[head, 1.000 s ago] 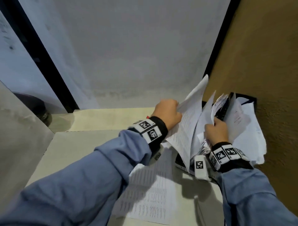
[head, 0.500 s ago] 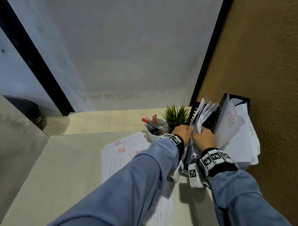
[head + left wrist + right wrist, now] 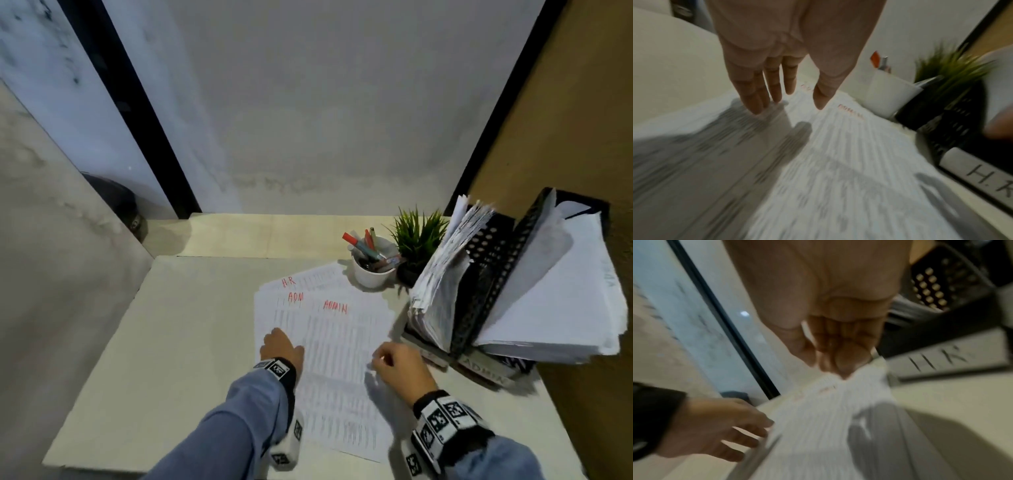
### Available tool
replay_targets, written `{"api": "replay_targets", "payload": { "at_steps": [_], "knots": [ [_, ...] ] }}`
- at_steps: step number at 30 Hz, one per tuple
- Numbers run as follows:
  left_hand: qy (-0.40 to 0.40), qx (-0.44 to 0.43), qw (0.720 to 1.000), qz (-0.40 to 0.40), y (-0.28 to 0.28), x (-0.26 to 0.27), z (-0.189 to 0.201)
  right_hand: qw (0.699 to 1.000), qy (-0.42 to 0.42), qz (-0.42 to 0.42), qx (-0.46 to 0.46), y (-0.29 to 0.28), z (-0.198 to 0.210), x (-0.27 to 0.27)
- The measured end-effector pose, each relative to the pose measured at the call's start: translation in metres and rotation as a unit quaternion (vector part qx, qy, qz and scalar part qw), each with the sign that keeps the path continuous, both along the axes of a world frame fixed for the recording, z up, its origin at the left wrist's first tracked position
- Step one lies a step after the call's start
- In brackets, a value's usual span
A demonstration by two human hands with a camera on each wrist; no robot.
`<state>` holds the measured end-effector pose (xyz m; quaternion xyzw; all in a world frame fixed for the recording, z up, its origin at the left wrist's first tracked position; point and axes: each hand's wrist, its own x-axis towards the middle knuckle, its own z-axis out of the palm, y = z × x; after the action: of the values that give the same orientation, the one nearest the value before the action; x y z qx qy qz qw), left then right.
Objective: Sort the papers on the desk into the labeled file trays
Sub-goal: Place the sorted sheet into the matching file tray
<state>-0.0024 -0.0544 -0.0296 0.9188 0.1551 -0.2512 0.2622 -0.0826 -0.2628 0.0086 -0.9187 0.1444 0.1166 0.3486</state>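
Observation:
Several printed sheets (image 3: 339, 346) lie fanned on the white desk (image 3: 178, 342), marked in red "H.R", "ADM" and "ADMIN". My left hand (image 3: 279, 342) (image 3: 792, 104) rests with straight fingers at the stack's left edge. My right hand (image 3: 383, 359) (image 3: 838, 368) has its fingers curled, pinching the right edge of the top sheet (image 3: 818, 418), which lifts slightly toward the fingertips. The black perforated file trays (image 3: 486, 274) stand at the right, stuffed with upright papers. Their labels read "H.R" (image 3: 982, 178) (image 3: 941, 360) and "ADMIN" (image 3: 486, 371). Both wrist views are blurred.
A white cup of pens (image 3: 371, 270) and a small green plant (image 3: 418, 236) stand just behind the sheets, left of the trays. A brown wall (image 3: 565, 120) closes the right side. The desk's left and near edges are in view.
Both hands have come out of the file trays and down to the sheets on the desk. The papers they handled stay in the trays. The right hand now pinches the top sheet's edge.

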Motion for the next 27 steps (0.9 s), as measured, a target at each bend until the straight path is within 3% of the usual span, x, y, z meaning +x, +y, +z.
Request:
{"api": "replay_targets", "payload": {
  "at_steps": [2, 6, 9, 15, 19, 23, 25, 27],
  "knots": [
    [-0.023, -0.031, 0.999, 0.032, 0.01, -0.012, -0.009, 0.993, 0.074, -0.087, -0.018, 0.001, -0.032, -0.003],
    [-0.032, -0.108, 0.99, 0.083, 0.01, -0.024, -0.017, 0.967, 0.082, -0.233, 0.063, 0.008, -0.058, -0.003],
    [0.007, -0.154, 0.982, 0.105, 0.005, -0.031, -0.017, 0.953, 0.057, -0.273, 0.119, 0.018, -0.053, -0.002],
    [-0.019, -0.234, 0.972, 0.033, 0.01, -0.041, -0.027, 0.925, -0.002, -0.327, 0.192, 0.016, -0.042, 0.0],
    [-0.042, -0.209, 0.975, 0.064, 0.025, -0.04, -0.029, 0.893, -0.035, -0.334, 0.298, 0.012, -0.033, 0.0],
    [-0.101, -0.089, 0.984, 0.117, 0.036, -0.026, -0.02, 0.874, -0.023, -0.312, 0.373, 0.006, -0.04, 0.0],
    [-0.101, -0.043, 0.982, 0.151, 0.041, -0.022, -0.013, 0.853, -0.006, -0.322, 0.41, 0.004, -0.052, 0.001],
    [-0.078, -0.055, 0.982, 0.166, 0.045, -0.017, -0.014, 0.854, 0.005, -0.312, 0.415, 0.004, -0.057, 0.003]
  ]
}}
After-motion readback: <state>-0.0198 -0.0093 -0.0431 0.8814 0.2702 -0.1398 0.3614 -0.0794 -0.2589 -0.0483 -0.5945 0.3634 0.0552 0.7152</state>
